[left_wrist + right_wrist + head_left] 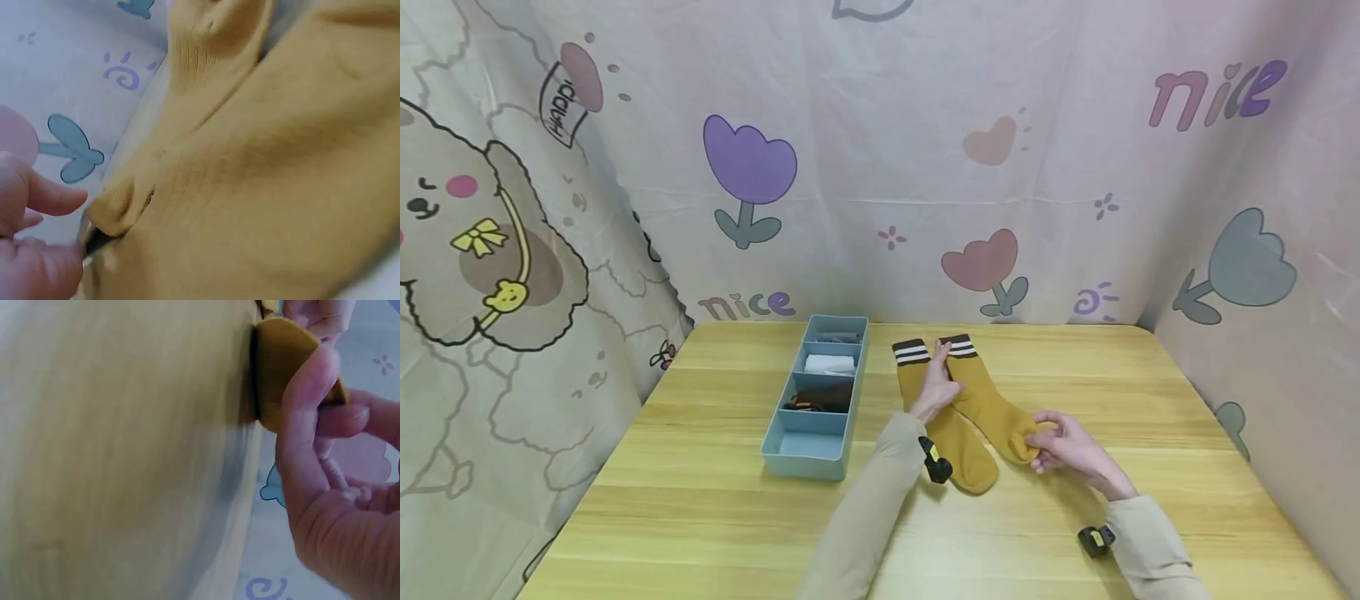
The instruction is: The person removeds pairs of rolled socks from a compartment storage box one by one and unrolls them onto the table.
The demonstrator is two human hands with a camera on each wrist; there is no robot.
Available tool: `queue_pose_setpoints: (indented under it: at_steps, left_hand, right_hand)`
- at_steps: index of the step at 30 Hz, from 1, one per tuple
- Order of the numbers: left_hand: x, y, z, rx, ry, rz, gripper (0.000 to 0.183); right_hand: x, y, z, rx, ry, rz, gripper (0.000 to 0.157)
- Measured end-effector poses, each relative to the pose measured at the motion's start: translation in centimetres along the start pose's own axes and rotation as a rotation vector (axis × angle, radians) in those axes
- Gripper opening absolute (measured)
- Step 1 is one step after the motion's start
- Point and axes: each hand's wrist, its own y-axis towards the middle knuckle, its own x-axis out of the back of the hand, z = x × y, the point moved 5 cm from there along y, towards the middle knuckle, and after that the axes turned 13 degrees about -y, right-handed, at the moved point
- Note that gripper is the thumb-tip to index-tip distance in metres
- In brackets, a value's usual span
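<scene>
Two mustard socks, flat, splayed; dark cuffs, white stripes.

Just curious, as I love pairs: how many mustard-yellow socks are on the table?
2. One sock lies nearer the blue organizer, partly behind the left hand; the other to its right, foot end pinched by the right hand. I see no others.

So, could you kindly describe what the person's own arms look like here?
The left sleeve and right sleeve are plain beige, with no cable visible. Near each cuff sits a small black device with a yellow marking.
</scene>
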Motion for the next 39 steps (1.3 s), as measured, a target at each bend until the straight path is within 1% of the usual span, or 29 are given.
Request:
queue_pose_setpoints:
  at_steps: [2, 4, 5, 7, 9, 10, 12, 14, 17, 19, 21, 27, 32, 36, 39]
  left_hand:
    - [0.1, -0.7, -0.5, -0.034, 0.127, -0.015, 0.08]
    - [0.1, -1.5, -1.0, -0.059, 0.27, -0.02, 0.066]
    - [0.1, -1.9, -1.2, -0.063, 0.336, -0.008, 0.059]
    - [-0.1, -2.5, -1.3, -0.053, 0.435, 0.039, 0.049]
    - [-0.2, -2.8, -1.0, -0.032, 0.512, 0.092, 0.046]
    - [-0.3, -2.9, -0.8, -0.018, 0.54, 0.117, 0.046]
    - [-0.2, -2.9, -0.3, 0.025, 0.557, 0.151, 0.047]
    - [-0.1, -2.7, 0.2, 0.068, 0.553, 0.164, 0.049]
    - [0.0, -2.4, 0.7, 0.12, 0.534, 0.183, 0.051]
    - [0.0, -2.2, 0.8, 0.14, 0.527, 0.203, 0.053]
    - [-0.1, -2.0, 0.9, 0.151, 0.509, 0.22, 0.053]
    - [-0.5, -1.3, 0.8, 0.166, 0.489, 0.227, 0.054]
    - [-1.1, -0.9, 0.8, 0.172, 0.456, 0.238, 0.055]
    - [-1.5, -0.6, 0.7, 0.145, 0.408, 0.23, 0.054]
    - [-1.6, -0.4, 0.4, 0.089, 0.398, 0.202, 0.051]
  right_hand:
    - [0.2, -0.2, 0.2, 0.003, -0.112, -0.081, 0.05]
    - [0.5, -0.5, 0.7, 0.014, -0.284, -0.199, 0.047]
    - [0.6, -0.6, 1.2, 0.018, -0.379, -0.265, 0.044]
    - [0.6, -0.8, 2.2, 0.038, -0.549, -0.379, 0.039]
    - [0.0, -0.8, 3.3, 0.064, -0.686, -0.457, 0.035]
    - [-0.4, -0.6, 3.8, 0.082, -0.726, -0.468, 0.033]
    - [-1.7, -0.2, 4.6, 0.126, -0.779, -0.446, 0.033]
    - [-3.0, 0.2, 4.8, 0.141, -0.81, -0.388, 0.036]
    - [-4.7, 0.7, 4.7, 0.129, -0.867, -0.297, 0.047]
    - [-5.3, 0.9, 4.6, 0.111, -0.904, -0.268, 0.055]
    - [-5.6, 0.9, 4.5, 0.111, -0.941, -0.249, 0.059]
    - [-5.8, 0.9, 4.4, 0.085, -1.011, -0.217, 0.07]
    - [-5.3, 0.8, 4.2, 0.049, -1.027, -0.203, 0.074]
    - [-4.4, 0.7, 3.9, 0.041, -1.038, -0.199, 0.073]
    - [-3.7, 0.7, 3.7, 0.044, -1.056, -0.194, 0.073]
